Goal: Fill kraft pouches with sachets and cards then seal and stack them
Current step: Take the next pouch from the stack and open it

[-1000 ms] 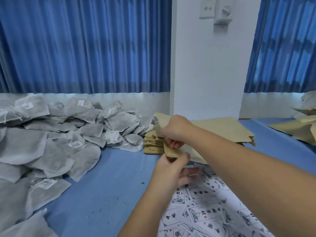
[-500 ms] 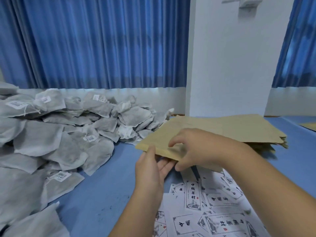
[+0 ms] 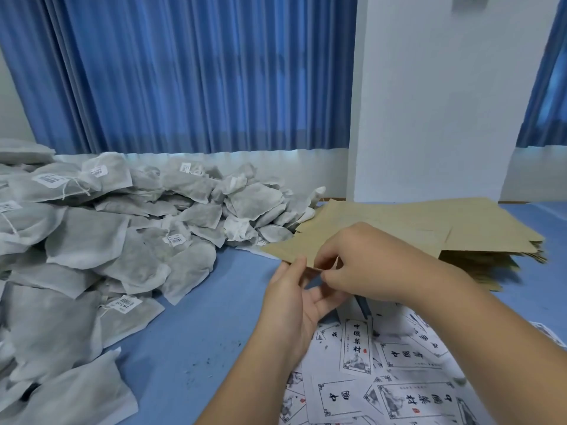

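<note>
A flat kraft pouch (image 3: 294, 246) is held above the blue table, just in front of the stack of kraft pouches (image 3: 478, 234). My left hand (image 3: 291, 305) pinches its near edge between thumb and fingers from below. My right hand (image 3: 365, 262) pinches the same edge from above, fingers curled at the pouch mouth. A big heap of grey-white sachets (image 3: 101, 240) fills the left side. Printed white cards (image 3: 357, 348) lie scattered under my forearms at the lower right.
The table has a blue cover (image 3: 199, 326) with a bare strip between sachets and cards. Blue curtains (image 3: 184, 72) and a white pillar (image 3: 435, 96) stand behind the table.
The pouch has come off the stack toward me and lower. Both hands have shifted their hold to its near edge, and my view has tilted down and left.
</note>
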A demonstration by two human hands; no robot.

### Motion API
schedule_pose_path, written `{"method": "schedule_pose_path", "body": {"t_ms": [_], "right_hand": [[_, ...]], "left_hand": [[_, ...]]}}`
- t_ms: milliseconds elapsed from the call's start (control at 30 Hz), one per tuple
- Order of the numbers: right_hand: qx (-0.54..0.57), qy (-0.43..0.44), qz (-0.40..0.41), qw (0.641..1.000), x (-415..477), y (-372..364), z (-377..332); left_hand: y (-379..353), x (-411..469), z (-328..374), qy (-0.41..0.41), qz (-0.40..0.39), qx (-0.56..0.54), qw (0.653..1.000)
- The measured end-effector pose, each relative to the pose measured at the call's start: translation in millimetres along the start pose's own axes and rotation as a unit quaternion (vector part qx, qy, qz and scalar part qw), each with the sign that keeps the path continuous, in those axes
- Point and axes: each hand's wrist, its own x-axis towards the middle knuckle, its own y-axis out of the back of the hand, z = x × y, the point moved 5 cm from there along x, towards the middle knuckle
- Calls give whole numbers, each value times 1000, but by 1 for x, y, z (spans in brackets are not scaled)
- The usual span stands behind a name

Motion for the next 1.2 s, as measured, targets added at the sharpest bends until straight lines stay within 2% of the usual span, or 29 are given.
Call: {"method": "schedule_pose_path", "body": {"t_ms": [233,333,533,700,1200], "right_hand": [[157,-42,-21,986,-1,-5,13],[238,-60,-34,969,1,-6,23],[344,-44,-51,937,0,-5,26],[363,-41,-39,930,0,0,28],[402,-47,-36,914,1,-1,31]], "left_hand": [[-2,-5,3,-27,-23,4,999],[-3,-4,5,-43,-42,10,998],[-3,-3,4,-67,-75,11,995],[-1,0,3,-72,-96,4,993],[4,0,5,-46,-72,16,996]]}}
